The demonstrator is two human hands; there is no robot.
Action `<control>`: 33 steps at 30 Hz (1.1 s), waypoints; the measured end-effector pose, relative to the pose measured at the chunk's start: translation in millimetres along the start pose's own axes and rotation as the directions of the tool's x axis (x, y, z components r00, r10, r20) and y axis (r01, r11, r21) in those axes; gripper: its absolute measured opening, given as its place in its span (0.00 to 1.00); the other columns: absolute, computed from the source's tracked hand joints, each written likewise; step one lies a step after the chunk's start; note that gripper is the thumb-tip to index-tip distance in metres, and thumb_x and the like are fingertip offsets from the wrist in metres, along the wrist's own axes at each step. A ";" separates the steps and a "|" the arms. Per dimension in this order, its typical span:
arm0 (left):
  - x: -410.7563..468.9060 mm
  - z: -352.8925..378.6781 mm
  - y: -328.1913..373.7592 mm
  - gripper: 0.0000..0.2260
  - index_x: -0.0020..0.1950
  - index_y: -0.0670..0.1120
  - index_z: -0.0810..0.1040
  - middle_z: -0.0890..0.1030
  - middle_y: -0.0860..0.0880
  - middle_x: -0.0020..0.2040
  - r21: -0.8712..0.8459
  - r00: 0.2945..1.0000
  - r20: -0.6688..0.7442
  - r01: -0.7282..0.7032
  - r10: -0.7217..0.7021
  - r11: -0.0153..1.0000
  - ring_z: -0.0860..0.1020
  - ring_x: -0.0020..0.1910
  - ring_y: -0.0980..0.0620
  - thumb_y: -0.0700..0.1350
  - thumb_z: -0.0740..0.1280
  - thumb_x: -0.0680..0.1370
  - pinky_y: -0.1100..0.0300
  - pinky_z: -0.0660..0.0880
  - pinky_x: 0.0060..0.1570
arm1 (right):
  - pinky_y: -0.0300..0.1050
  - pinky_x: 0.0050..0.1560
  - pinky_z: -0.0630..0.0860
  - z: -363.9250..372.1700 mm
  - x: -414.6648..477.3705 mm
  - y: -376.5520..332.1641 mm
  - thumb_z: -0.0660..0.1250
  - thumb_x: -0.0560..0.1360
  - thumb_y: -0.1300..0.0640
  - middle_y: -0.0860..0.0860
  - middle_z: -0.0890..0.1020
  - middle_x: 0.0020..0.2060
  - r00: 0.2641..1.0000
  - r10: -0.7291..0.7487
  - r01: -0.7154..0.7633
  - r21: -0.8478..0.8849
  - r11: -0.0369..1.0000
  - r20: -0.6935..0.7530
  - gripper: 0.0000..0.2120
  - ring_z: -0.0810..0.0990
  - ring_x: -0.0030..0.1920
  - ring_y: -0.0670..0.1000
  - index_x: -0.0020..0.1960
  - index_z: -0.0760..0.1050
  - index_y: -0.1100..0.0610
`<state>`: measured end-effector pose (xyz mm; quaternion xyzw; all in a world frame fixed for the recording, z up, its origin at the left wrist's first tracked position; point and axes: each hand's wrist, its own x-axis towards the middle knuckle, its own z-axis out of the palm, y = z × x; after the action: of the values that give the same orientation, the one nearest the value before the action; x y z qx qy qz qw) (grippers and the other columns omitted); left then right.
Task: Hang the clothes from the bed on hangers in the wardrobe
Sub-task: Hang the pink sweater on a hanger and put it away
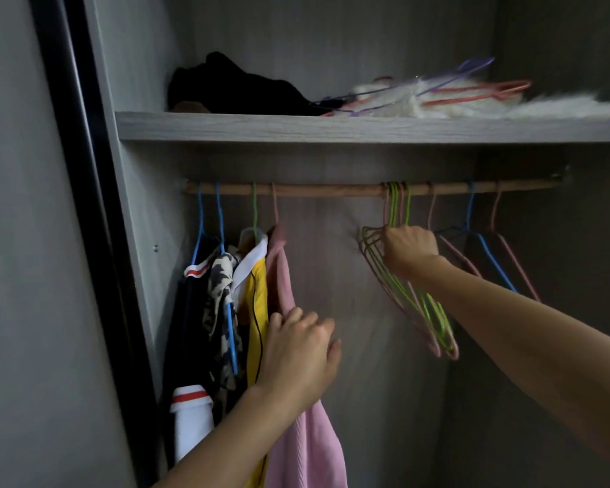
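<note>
We see a grey wardrobe shelf (226,126) bearing heaped black cloth (240,89), loose wire hangers (472,89) and something white and fluffy (402,100). Beneath it, our wooden rail (331,189) carries a pink garment (279,276) among hung clothes (222,287) at left, a bunch of green and pink hangers (419,304) mid-rail, and bare hangers (490,255) at right.

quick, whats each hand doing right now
Left hand: fingers rest on the pink garment; grip cannot be told.
Right hand: grips the bunch of green and pink hangers.
</note>
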<state>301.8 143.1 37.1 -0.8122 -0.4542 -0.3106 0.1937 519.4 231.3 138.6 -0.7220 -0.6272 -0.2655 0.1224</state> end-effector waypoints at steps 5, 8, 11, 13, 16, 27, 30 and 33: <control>-8.1 1.5 -12.2 0.09 0.40 0.52 0.76 0.79 0.53 0.39 0.013 1.000 -0.008 0.024 -0.024 1.000 0.76 0.44 0.49 0.54 0.60 0.74 0.51 0.70 0.43 | 0.50 0.51 0.76 16.8 1.5 5.2 0.60 0.76 0.60 0.58 0.79 0.56 1.000 0.011 -0.013 -0.087 0.996 -0.022 0.14 0.80 0.56 0.61 0.62 0.73 0.57; -15.6 3.8 -18.7 0.10 0.38 0.52 0.77 0.78 0.54 0.35 0.043 0.999 -0.006 0.040 -0.039 0.998 0.76 0.42 0.49 0.54 0.59 0.72 0.52 0.72 0.39 | 0.51 0.51 0.75 24.9 0.2 12.3 0.57 0.78 0.62 0.59 0.78 0.57 0.999 0.015 -0.019 -0.096 0.995 -0.033 0.14 0.80 0.56 0.62 0.63 0.71 0.60; -23.5 4.3 -22.0 0.08 0.36 0.52 0.76 0.78 0.54 0.35 0.061 0.999 0.020 0.047 -0.048 0.997 0.76 0.41 0.49 0.54 0.62 0.71 0.52 0.71 0.38 | 0.53 0.48 0.76 27.1 0.6 20.9 0.60 0.76 0.63 0.60 0.78 0.55 0.996 0.043 -0.042 0.013 0.999 -0.078 0.15 0.80 0.53 0.64 0.62 0.72 0.60; -27.3 4.0 -21.8 0.08 0.36 0.52 0.76 0.78 0.54 0.34 0.087 0.998 0.044 0.043 -0.047 0.995 0.76 0.40 0.49 0.54 0.64 0.70 0.52 0.71 0.38 | 0.54 0.46 0.76 21.2 0.5 20.0 0.61 0.75 0.62 0.61 0.77 0.53 0.991 0.056 -0.041 0.127 0.991 -0.118 0.14 0.80 0.51 0.66 0.61 0.73 0.59; -28.1 2.1 -17.4 0.08 0.37 0.51 0.79 0.79 0.54 0.34 0.117 0.996 0.069 0.052 -0.060 0.992 0.77 0.39 0.48 0.54 0.63 0.69 0.51 0.72 0.41 | 0.54 0.46 0.75 2.4 -2.3 12.6 0.61 0.76 0.60 0.61 0.78 0.53 0.978 0.046 0.004 0.235 0.972 -0.204 0.13 0.79 0.50 0.67 0.60 0.74 0.56; -5.5 -13.0 81.4 0.08 0.40 0.49 0.78 0.81 0.50 0.38 0.089 0.990 0.133 -0.053 0.041 0.995 0.78 0.43 0.45 0.52 0.63 0.72 0.52 0.71 0.44 | 0.50 0.44 0.74 -35.4 -129.2 78.1 0.59 0.78 0.47 0.53 0.84 0.51 0.984 -0.030 0.079 0.284 0.955 -0.173 0.12 0.80 0.52 0.61 0.58 0.77 0.46; -15.5 -0.3 144.3 0.07 0.40 0.49 0.79 0.80 0.51 0.37 -0.031 0.977 0.184 -0.104 0.108 0.994 0.80 0.39 0.47 0.51 0.67 0.70 0.55 0.75 0.34 | 0.50 0.42 0.71 -44.8 -193.2 140.9 0.59 0.79 0.47 0.51 0.83 0.52 0.991 0.023 0.018 0.300 0.954 -0.134 0.11 0.79 0.52 0.62 0.57 0.76 0.47; -40.0 14.5 221.7 0.08 0.47 0.50 0.77 0.79 0.52 0.44 -0.171 0.949 0.245 -0.158 0.198 0.972 0.79 0.46 0.50 0.53 0.63 0.76 0.54 0.75 0.42 | 0.49 0.41 0.73 -54.5 -261.0 213.2 0.61 0.78 0.46 0.47 0.83 0.48 0.992 0.072 -0.035 0.314 0.949 -0.107 0.09 0.80 0.49 0.60 0.55 0.76 0.46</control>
<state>481.0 13.4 -8.0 -0.8959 -0.3757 -0.2157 0.0984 694.9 -55.0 77.0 -0.6936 -0.6330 -0.2018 0.2784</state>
